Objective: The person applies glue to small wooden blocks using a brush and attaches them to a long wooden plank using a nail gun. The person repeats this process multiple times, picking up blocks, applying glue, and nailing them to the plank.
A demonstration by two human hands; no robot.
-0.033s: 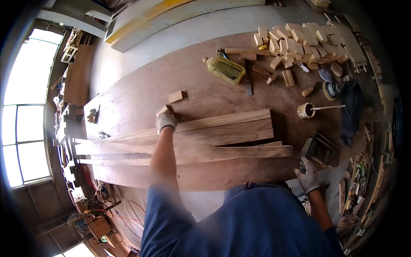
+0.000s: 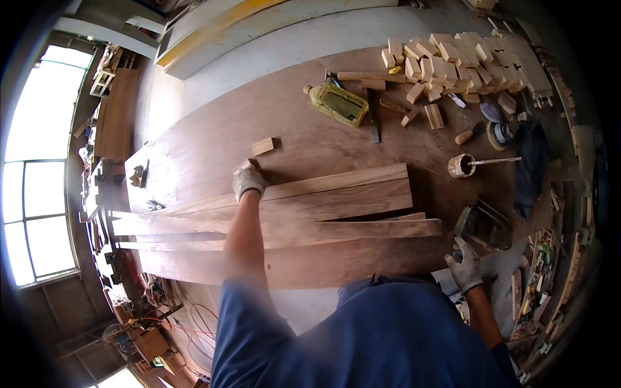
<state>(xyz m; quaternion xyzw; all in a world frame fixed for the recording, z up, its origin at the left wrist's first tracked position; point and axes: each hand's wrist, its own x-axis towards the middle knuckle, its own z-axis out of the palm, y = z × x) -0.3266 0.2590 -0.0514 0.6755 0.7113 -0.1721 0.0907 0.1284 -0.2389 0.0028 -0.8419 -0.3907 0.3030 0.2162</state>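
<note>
My left hand [image 2: 248, 181], in a pale work glove, is closed on a small wooden block [image 2: 240, 165] at the far edge of some long boards. Part of the block is hidden under the fingers. A second wooden block [image 2: 263, 146] lies just beyond it. Beneath my left forearm stretch the wide brown boards [image 2: 362, 194] and a narrower curved wooden strip [image 2: 381, 230]. My right hand [image 2: 464, 265], gloved too, hangs by the near right table edge with its fingers loosely bent and apart. Nothing shows in it. A dark, boxy object [image 2: 482, 225] sits just beyond those fingers.
Stacked pale wood blocks [image 2: 446, 64] fill the far right. Nearby lie a yellowish plastic bottle [image 2: 339, 105], a hammer [image 2: 373, 116] and a chisel [image 2: 469, 134]. A pot [image 2: 460, 166] with a stick, a tape roll [image 2: 499, 136] and dark cloth [image 2: 532, 171] stand on the right.
</note>
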